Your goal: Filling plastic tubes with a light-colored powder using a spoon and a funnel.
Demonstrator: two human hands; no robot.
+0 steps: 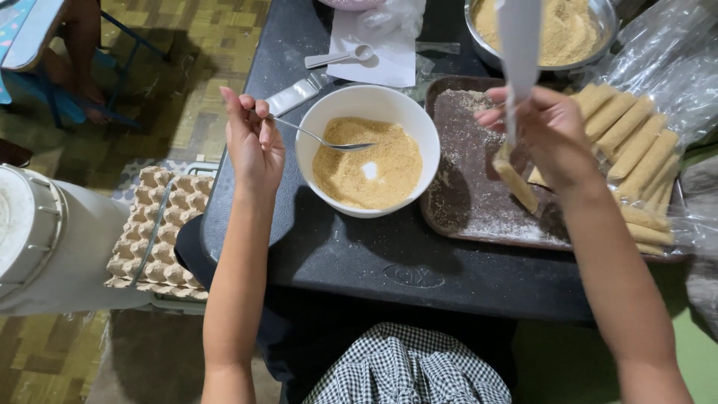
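Spoon (323,140) and narrow clear bag (516,97), mid-fill: the left hand (253,142) pinches the spoon's handle, its tip resting in the white bowl (366,150) of brown crumb; the right hand (550,131) is closed around the bag's neck, holding it upright over the brown tray (471,202), with crumb packed only in its lowest part. Finished sticks (632,150) lie side by side along the tray's right, partly on plastic sheeting; a steel bowl (542,34) of more crumb stands behind. To do this step well, judging from the spilled crumb on the tray, the bag's mouth should be kept wide and close to the bowl's rim, each spoonful level rather than heaped, and the bag tapped so crumb settles evenly.
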